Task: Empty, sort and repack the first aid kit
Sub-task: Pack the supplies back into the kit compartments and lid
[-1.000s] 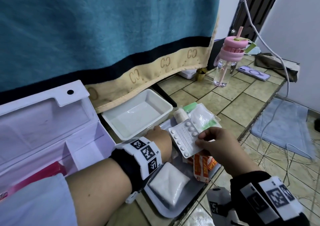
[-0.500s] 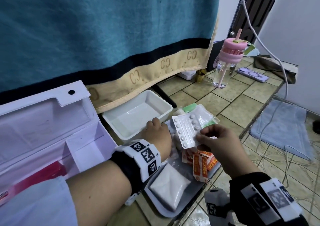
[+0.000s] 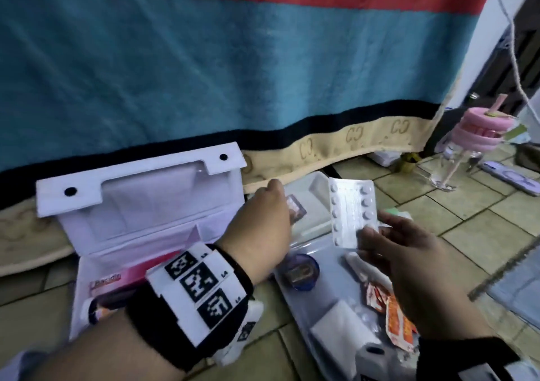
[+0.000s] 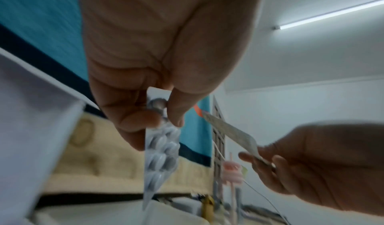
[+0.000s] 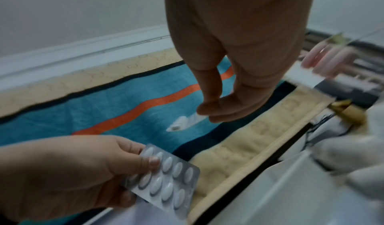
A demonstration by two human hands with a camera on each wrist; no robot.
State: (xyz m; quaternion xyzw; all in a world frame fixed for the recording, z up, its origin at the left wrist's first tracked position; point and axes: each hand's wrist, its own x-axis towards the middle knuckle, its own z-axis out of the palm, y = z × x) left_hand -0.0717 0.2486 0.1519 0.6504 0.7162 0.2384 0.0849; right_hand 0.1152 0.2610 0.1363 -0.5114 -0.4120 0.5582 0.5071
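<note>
My left hand (image 3: 280, 202) is raised over the white tub (image 3: 317, 186) and pinches a blister pack of oval white pills (image 5: 166, 179) between thumb and fingers; the same pack (image 4: 161, 148) hangs below the fingers in the left wrist view. My right hand (image 3: 371, 231) pinches the lower edge of a blister strip of round tablets (image 3: 350, 208) and holds it upright. The white first aid box (image 3: 140, 205) stands open at the left with a pink carton (image 3: 131, 278) inside. A grey tray (image 3: 327, 290) below my hands carries a blue round tin (image 3: 301, 269), orange sachets (image 3: 397, 319) and a white gauze pad (image 3: 336, 322).
A teal blanket (image 3: 233, 59) with a tan border hangs behind everything. At the far right on the tiled floor stand a pink-lidded bottle (image 3: 461, 147) and a phone (image 3: 511, 176). A white cable (image 3: 511, 44) hangs down at the right.
My left hand has risen off the tray and now holds a pack of oval pills. My right hand has lifted the round-tablet strip higher. The head view has swung up and left.
</note>
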